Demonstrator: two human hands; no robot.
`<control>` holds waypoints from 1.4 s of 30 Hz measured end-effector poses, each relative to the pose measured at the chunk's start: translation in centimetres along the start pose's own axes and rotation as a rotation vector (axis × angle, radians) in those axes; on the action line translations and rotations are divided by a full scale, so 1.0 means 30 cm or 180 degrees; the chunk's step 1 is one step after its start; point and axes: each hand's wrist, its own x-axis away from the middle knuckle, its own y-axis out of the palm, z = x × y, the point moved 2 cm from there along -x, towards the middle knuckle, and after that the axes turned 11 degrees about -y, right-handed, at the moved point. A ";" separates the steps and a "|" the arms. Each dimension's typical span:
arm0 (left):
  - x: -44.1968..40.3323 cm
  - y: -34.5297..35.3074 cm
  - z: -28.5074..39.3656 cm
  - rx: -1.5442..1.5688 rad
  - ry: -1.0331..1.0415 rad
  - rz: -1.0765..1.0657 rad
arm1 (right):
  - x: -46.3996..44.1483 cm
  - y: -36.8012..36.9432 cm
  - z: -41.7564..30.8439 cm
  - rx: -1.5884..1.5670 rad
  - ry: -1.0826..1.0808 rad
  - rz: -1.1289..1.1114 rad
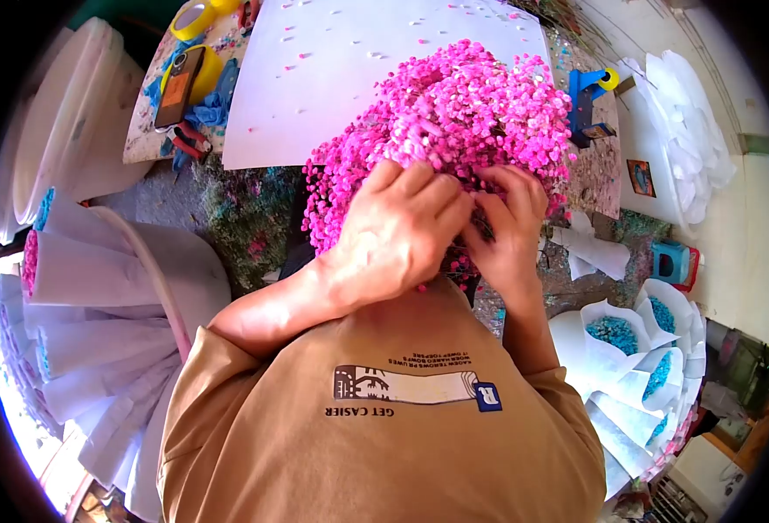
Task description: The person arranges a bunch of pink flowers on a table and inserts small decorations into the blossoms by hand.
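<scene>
A large bunch of bright pink baby's breath (480,105) is held close to my chest, its small blossoms facing the table. My left hand (402,225) is closed, its curled fingers gripping the near side of the bunch. On the right of the bunch, my right hand (511,228) has its fingers bent and pinched into the sprigs near the stems. The fingertips of both hands are partly hidden by blossoms. Beyond the bunch lies a white paper sheet (315,61) scattered with loose pink and white petals.
At the table's left are a phone (180,87), red-handled pliers (189,142) and yellow tape (193,19). A blue tape dispenser (585,105) stands right. Paper-wrapped bouquets flank me, white-wrapped blue ones (613,335) on the right and others (97,270) on the left.
</scene>
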 end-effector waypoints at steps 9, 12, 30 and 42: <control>0.040 0.008 -0.039 -0.0431 -0.0249 -0.0509 | 0.019 0.001 0.016 0.0100 -0.0039 -0.0435; 0.005 -0.003 -0.014 -0.0207 -0.0072 -0.0255 | 0.028 0.000 0.030 0.0001 -0.0180 -0.0360; 0.058 -0.074 0.111 0.0247 0.0996 -0.0851 | -0.051 0.074 0.034 0.0174 -0.0171 -0.0115; 0.054 -0.029 -0.078 0.3135 -0.1783 -0.0850 | -0.053 -0.105 -0.033 -0.0623 0.0424 0.0039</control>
